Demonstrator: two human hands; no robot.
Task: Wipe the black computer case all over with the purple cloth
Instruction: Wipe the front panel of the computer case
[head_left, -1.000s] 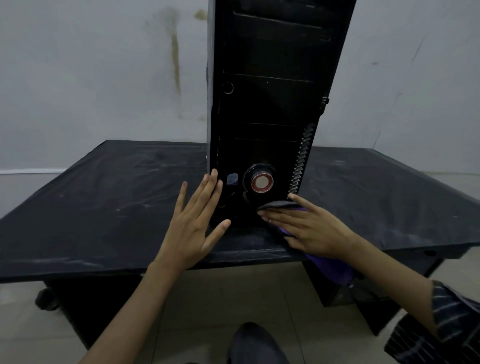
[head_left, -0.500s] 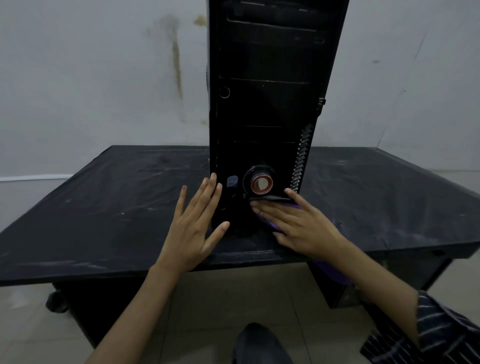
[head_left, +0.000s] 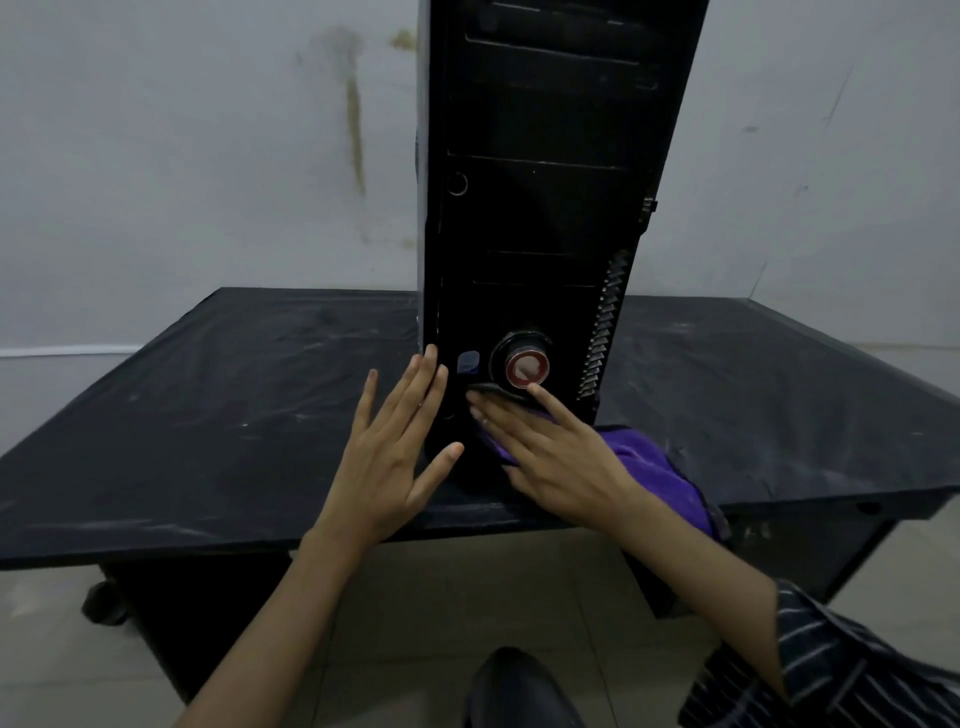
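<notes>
The black computer case (head_left: 545, 208) stands upright near the front edge of a black table (head_left: 208, 415). Its front panel faces the camera and its top is out of frame. The table surface is matte black, marked with pale dust streaks and scuffs. Behind the table, a pale grey wall (head_left: 182, 156) carries 1 vertical brown stain (head_left: 354, 114) left of the case. The floor (head_left: 441, 597) below is light tile.

The left hand (head_left: 389, 467) lies flat, fingers straight and slightly spread. Its fingertips rest against the lower left edge of the case.

The right hand (head_left: 550, 462) is flat, fingers straight, pressing the purple cloth (head_left: 654, 467) against the lower front panel just below the round red button (head_left: 525, 366). The rest of the cloth trails past the right wrist over the table's front edge. A striped sleeve (head_left: 841, 670) covers the right forearm.

A dark rounded object (head_left: 514, 691) at the bottom edge may be a shoe or a knee; the view is too dim to tell.
</notes>
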